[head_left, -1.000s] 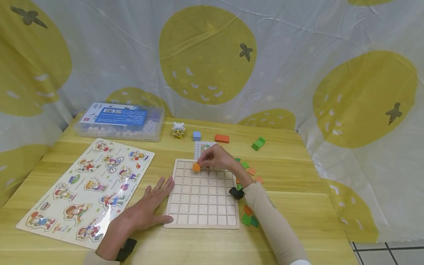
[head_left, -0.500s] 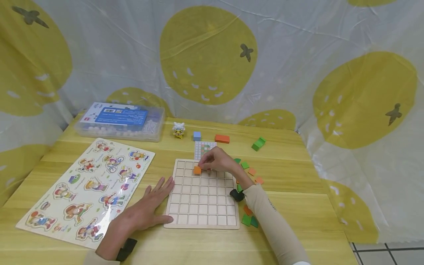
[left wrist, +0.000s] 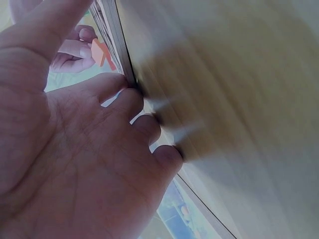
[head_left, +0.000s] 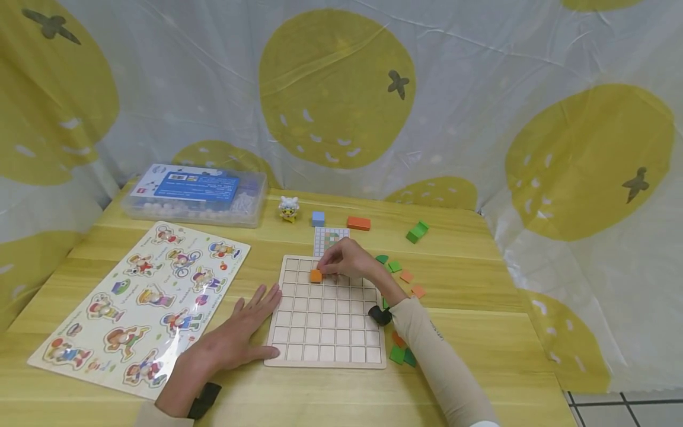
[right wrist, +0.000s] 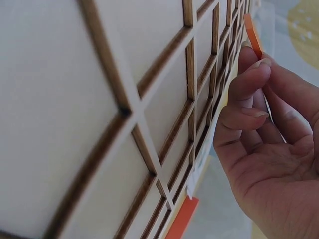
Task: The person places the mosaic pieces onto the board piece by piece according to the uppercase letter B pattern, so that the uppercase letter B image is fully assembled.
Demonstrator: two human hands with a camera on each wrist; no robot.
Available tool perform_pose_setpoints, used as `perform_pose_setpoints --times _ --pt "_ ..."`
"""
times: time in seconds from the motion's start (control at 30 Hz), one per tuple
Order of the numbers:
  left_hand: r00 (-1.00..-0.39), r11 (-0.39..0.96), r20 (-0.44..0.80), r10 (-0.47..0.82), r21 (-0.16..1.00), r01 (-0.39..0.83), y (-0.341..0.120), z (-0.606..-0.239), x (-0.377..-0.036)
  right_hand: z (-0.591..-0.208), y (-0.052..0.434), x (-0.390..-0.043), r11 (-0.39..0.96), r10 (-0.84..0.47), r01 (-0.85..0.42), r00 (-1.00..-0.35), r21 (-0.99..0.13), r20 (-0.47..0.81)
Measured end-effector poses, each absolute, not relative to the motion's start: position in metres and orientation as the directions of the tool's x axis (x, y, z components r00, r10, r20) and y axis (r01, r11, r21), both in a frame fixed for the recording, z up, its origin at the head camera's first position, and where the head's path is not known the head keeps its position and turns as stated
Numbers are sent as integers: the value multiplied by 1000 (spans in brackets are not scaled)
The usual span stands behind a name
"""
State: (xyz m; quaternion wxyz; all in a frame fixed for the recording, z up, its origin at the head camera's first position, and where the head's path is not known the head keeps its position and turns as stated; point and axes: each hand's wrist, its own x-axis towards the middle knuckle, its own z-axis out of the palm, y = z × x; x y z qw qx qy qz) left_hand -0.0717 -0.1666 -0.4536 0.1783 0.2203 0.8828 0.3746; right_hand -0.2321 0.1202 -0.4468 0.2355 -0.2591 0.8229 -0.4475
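Orange tile (head_left: 316, 276), pinched in the right hand's (head_left: 349, 261) fingertips over a far cell of the grid board (head_left: 325, 344), should drop squarely while the flat left hand (head_left: 235, 341) steadies the board's edge.

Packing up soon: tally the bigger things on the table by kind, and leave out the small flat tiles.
Boards: 2, the grid board and the picture puzzle
Thick blocks: 3, the blue block, the orange block and the green block
Plastic box: 1
Toy figure: 1
Pattern card: 1
Total: 8
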Motion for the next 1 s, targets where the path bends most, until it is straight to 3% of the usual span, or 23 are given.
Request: perform_pose_setpoints --times 1.0 --pt "-843 632 -164 512 736 241 -166 -455 -72 -455 106 -230 496 -631 -249 -761 -832 -149"
